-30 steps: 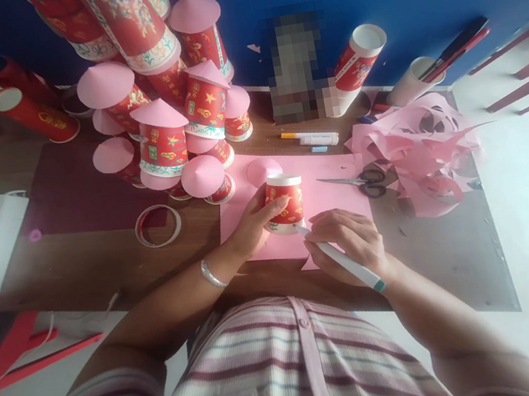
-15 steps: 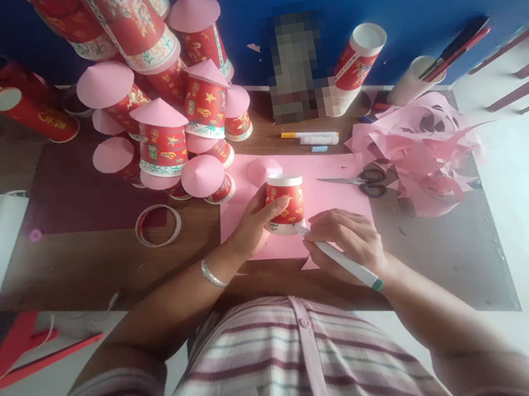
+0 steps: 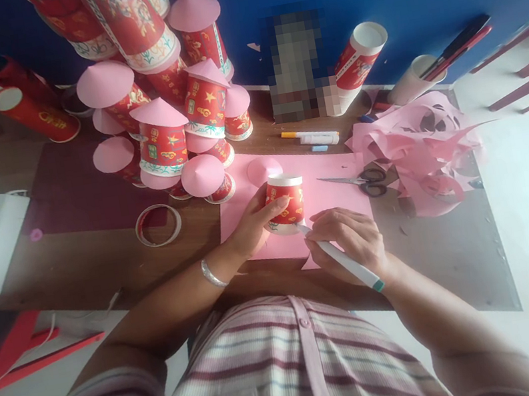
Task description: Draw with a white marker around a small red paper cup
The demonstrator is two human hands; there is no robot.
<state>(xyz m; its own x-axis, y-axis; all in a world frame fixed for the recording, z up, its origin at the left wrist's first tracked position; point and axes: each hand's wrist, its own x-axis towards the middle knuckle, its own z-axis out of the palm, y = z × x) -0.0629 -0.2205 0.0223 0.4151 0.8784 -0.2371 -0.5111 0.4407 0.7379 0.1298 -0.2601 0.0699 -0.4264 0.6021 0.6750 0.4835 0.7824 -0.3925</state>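
My left hand (image 3: 257, 221) is closed round a red paper cup (image 3: 289, 197) with gold patterns, its thumb across the front. White bands run round the cup's top and bottom, and part of the lower band bears drawn marks. In my right hand (image 3: 350, 238) is a white marker (image 3: 349, 265) with a green end; its tip meets the cup's lower white band. Beneath the cup lies a sheet of pink paper (image 3: 240, 205). A pink paper cone (image 3: 262, 169) rests on that sheet just behind the cup.
Scissors (image 3: 367, 179) lie right of the cup, beside pink paper scraps (image 3: 422, 144). Another marker (image 3: 310, 136) lies behind. Several cone-topped red cups (image 3: 164, 144) and a tape roll (image 3: 158, 225) stand or lie left. A white holder (image 3: 417, 81) with pens stands back right.
The marker tip has shifted very slightly to the right along the cup's lower band, my right hand moving with it. My left hand and the cup look unmoved.
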